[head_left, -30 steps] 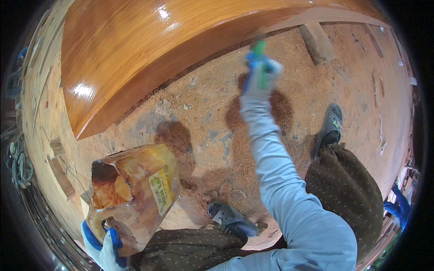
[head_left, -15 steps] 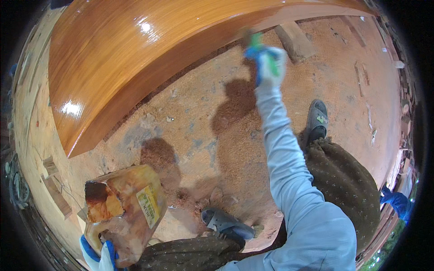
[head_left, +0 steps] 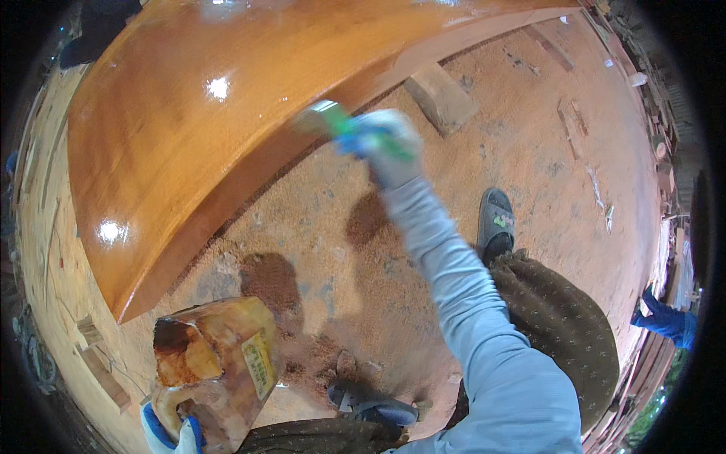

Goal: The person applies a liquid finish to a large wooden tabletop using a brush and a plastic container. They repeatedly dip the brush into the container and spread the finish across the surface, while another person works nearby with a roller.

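My right hand [head_left: 387, 145], in a white and blue glove, is closed round the green handle of a paintbrush [head_left: 330, 117]. The bristles are smeared by motion and lie at the near edge of a large, glossy orange-brown wooden panel [head_left: 219, 144]. At the lower left my left hand [head_left: 170, 431], gloved the same way, grips the moulded handle of a cut-open plastic jug [head_left: 227, 363]. The jug is stained brown, has a yellow label and tilts with its cut mouth toward the panel. Part of the left hand is cut off by the lower edge.
A wood block [head_left: 446, 102] juts out from under the panel's near edge. Wood scraps [head_left: 102, 374] lie at the left on the dusty ground [head_left: 333, 257]. My sandalled foot [head_left: 497, 219] is at the right. A person's blue-clothed leg [head_left: 669, 321] shows at far right; dark clothing [head_left: 98, 30] at upper left.
My right hand has swung left and a little nearer with the paintbrush, from beside the wood block onto the panel's edge. The jug stays in my left hand; the whole view has shifted slightly.
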Available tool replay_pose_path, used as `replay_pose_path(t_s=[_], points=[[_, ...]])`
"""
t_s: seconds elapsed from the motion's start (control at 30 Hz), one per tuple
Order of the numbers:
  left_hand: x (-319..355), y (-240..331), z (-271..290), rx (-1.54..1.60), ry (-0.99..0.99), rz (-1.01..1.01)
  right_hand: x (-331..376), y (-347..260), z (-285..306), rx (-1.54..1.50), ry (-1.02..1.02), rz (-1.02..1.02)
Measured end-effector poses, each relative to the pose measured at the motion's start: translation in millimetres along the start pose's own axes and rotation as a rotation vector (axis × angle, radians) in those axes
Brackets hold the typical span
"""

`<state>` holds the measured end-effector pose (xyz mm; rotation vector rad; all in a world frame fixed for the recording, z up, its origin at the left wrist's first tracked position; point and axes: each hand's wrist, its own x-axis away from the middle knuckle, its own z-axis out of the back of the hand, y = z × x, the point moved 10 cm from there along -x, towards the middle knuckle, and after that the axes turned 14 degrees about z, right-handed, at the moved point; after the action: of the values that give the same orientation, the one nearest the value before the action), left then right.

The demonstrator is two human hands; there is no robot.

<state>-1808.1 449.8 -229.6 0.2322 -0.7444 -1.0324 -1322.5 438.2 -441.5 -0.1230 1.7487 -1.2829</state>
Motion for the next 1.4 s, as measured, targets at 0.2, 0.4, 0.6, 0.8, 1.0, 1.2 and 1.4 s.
replay_pose_path(t_s=[0.2,0.4,0.6,0.8,1.0,1.2,1.4], points=[[-2,19,-30,-0.094,-0.143,0.064,-116,-20,136,0.079,0.361,0.116],[13,41,-30,-0.055,-0.187,-0.072,-298,52,-57,0.671,-0.210,0.298],[21,41,-32,0.003,-0.236,0.000,-356,126,-128,1.039,-0.811,0.208],[16,45,-44,0.003,-0.315,-0.009,-320,72,-64,0.275,-0.847,-0.153],[7,53,-58,-0.004,-0.369,-0.019,-223,-18,101,-0.195,-0.125,-0.286],[10,38,-42,0.150,-0.235,-0.068,-85,-20,131,0.110,-0.170,0.080],[46,56,-55,0.131,-0.078,-0.059,-89,80,291,0.176,0.562,-0.106]])
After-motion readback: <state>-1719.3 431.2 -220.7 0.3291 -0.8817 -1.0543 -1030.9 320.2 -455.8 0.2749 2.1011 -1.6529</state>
